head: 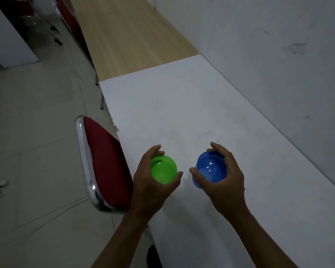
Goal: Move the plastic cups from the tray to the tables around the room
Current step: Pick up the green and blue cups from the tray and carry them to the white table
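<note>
My left hand (153, 188) is wrapped around a green plastic cup (164, 169), fingers curled over its far side and thumb on the near side. My right hand (226, 182) grips a blue plastic cup (210, 168) the same way. Both cups are seen from above, mouths up, over the near part of a white table (191, 113). Whether the cups rest on the tabletop or hang just above it I cannot tell. No tray is in view.
A red chair with a chrome frame (103, 163) stands against the table's left edge, close to my left arm. A wooden table (128, 35) continues beyond the white one, with another red chair (72, 26) beside it. A white wall (278, 55) runs along the right. Tiled floor lies left.
</note>
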Motion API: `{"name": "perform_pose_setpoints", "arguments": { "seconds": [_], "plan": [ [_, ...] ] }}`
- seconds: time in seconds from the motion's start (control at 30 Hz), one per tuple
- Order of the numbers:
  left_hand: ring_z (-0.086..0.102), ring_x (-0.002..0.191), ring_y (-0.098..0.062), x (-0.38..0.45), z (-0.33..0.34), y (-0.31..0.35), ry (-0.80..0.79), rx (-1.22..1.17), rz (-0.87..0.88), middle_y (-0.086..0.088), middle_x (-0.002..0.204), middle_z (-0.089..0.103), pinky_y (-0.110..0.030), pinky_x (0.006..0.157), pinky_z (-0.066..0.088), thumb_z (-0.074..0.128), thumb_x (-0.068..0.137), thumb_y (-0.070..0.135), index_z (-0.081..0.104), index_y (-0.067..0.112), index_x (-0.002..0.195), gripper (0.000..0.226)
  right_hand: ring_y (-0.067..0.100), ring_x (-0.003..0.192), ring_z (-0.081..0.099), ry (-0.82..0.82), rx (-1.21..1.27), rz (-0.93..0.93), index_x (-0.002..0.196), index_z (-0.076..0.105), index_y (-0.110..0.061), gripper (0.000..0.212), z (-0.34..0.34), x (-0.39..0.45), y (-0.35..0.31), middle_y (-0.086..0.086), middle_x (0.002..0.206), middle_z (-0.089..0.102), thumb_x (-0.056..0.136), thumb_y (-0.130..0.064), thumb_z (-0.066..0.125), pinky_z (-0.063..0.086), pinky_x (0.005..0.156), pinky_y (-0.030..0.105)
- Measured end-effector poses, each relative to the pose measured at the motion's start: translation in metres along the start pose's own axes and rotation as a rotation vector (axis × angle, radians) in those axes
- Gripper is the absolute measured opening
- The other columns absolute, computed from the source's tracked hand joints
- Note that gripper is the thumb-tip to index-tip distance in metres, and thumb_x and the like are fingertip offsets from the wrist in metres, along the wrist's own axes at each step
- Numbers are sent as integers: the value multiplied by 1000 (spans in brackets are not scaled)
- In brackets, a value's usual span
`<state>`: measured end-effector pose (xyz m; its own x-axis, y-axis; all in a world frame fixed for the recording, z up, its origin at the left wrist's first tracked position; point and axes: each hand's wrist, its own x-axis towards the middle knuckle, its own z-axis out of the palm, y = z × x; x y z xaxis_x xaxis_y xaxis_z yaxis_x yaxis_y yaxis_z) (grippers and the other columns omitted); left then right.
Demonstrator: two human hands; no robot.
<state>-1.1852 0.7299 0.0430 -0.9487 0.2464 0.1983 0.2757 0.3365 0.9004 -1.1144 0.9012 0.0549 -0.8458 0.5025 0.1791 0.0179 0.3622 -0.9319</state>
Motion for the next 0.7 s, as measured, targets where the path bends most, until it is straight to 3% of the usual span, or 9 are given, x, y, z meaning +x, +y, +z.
{"name": "perform_pose_setpoints", "arguments": {
  "seconds": [0.17,0.4,0.7],
  "plan": [
    [58,114,-7,48,26,-32,31,44,3,9,121,61,-24,94,50,93,66,34,47,19,137,86,-2,116,55,21,-27,-15,136,53,-22,77,21,58,34,-6,127,61,69,-35,88,44,90,4],
    [57,113,-5,102,54,-53,60,38,19,5,122,61,-10,94,42,91,67,34,48,16,138,85,-5,116,53,17,-77,-45,139,51,-21,80,44,128,73,-7,130,59,71,-31,91,41,89,2],
    [56,114,-2,132,74,-67,74,30,38,5,124,61,-8,95,40,92,67,31,48,17,137,84,-1,117,54,49,-105,-63,140,51,-19,80,60,172,95,-6,130,60,71,-33,91,41,90,2]
  ]
}}
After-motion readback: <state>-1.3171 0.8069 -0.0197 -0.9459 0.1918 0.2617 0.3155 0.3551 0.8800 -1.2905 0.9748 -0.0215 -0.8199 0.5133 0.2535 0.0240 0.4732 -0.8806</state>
